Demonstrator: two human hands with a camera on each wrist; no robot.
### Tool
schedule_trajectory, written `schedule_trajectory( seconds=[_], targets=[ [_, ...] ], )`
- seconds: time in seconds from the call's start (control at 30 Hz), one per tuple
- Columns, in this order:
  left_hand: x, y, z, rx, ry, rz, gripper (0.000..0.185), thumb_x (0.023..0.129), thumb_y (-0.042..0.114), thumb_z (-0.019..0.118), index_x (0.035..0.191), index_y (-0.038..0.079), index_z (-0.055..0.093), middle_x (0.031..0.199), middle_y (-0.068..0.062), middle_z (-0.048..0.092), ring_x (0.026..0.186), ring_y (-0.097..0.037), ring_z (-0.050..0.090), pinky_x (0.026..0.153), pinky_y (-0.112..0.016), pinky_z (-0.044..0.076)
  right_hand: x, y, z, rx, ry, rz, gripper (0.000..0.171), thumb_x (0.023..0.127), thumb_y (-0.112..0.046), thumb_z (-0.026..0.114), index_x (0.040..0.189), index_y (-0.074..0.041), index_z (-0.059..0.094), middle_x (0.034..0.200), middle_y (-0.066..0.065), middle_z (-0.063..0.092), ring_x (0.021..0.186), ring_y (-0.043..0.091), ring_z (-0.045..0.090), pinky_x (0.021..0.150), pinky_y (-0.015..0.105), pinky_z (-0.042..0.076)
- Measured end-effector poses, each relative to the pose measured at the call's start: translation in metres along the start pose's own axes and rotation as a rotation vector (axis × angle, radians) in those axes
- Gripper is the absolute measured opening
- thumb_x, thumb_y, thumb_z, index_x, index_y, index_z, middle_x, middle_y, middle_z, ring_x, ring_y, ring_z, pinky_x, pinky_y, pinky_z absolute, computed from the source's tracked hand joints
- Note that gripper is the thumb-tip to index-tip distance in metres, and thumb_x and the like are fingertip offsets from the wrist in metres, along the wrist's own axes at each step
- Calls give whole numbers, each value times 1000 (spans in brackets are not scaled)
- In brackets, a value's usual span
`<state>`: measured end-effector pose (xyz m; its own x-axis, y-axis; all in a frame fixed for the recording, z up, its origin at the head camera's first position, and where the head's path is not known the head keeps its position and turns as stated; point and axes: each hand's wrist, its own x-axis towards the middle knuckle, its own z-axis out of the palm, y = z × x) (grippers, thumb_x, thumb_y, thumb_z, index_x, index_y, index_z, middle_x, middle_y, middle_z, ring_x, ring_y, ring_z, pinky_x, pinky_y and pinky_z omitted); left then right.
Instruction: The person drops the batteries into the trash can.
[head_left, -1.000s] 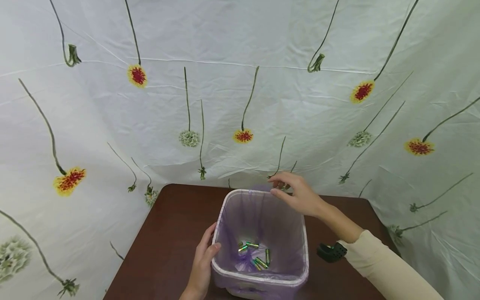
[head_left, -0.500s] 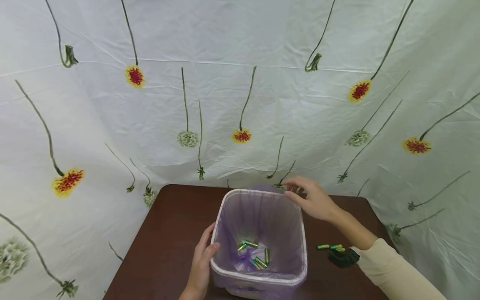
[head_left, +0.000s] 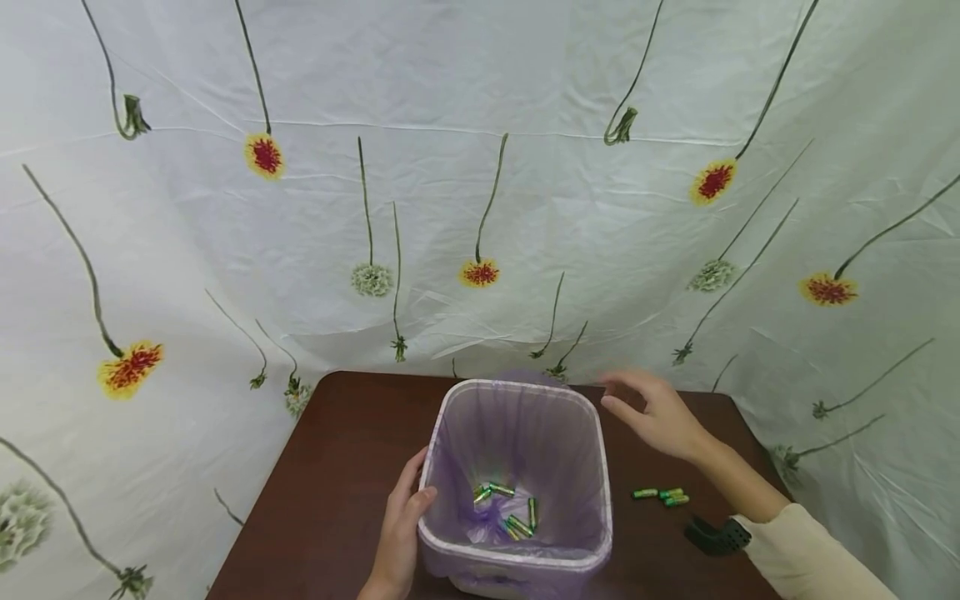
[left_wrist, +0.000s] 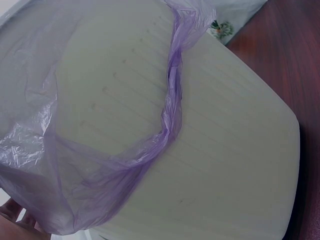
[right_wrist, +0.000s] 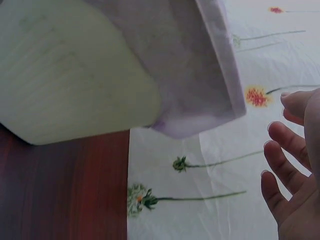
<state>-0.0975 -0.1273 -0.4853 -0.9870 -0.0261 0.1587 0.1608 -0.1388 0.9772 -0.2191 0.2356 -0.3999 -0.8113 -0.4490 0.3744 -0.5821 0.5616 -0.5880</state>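
Fingers of the right hand [head_left: 660,417] are loosely spread and slightly bent, holding nothing; it hovers just off the far right corner of the bin, apart from the rim. Left hand [head_left: 401,525] has its fingers flat against the near left wall of the bin with the thumb hooked on the rim, likely bracing it so it doesn't slide. Largest first: flowered cloth [head_left: 480,183] hangs as a backdrop behind and beside everything. Brown table [head_left: 337,467] carries the rest. White bin [head_left: 517,560] sits near the table's front middle, upright, mouth open. Purple bag [head_left: 517,433] lines it, its top folded over the rim, probably so the liner stays put; the left wrist view shows the bag's loose slack bunched along the outer wall [left_wrist: 165,125]. Several green batteries [head_left: 506,508] lie in a loose pile at the bottom of the bag. Three more batteries [head_left: 662,495] lie on the table just right of the bin, near the right forearm, untouched by either hand.
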Motion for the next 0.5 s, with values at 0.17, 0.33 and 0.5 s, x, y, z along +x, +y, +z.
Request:
schedule_trajectory(
  seconds=[0.17, 0.33, 0.5],
  targets=[
    [-1, 0, 1, -1, -2, -2, 52, 103, 9, 43, 154, 4, 42, 146, -20, 50, 126, -29, 54, 100, -32, 47, -12, 10, -4, -14, 36, 46, 27, 101, -15, 68, 128, -12, 70, 112, -2, 70, 102, 20, 63, 82, 50, 51],
    [-1, -1, 1, 3, -1, 1, 52, 102, 8, 43, 154, 3, 42, 147, -19, 50, 127, -28, 54, 100, -31, 46, -24, 19, -7, -11, 77, 59, 25, 100, -10, 69, 125, -10, 70, 105, -3, 69, 93, 17, 62, 73, 38, 51],
    [0, -1, 1, 27, 8, 1, 53, 102, 9, 44, 155, 4, 41, 147, -18, 51, 127, -26, 53, 100, -29, 45, -33, 27, -6, -43, 103, 89, 24, 100, -12, 69, 124, -10, 71, 103, -7, 68, 91, 15, 62, 77, 38, 52]
  ],
)
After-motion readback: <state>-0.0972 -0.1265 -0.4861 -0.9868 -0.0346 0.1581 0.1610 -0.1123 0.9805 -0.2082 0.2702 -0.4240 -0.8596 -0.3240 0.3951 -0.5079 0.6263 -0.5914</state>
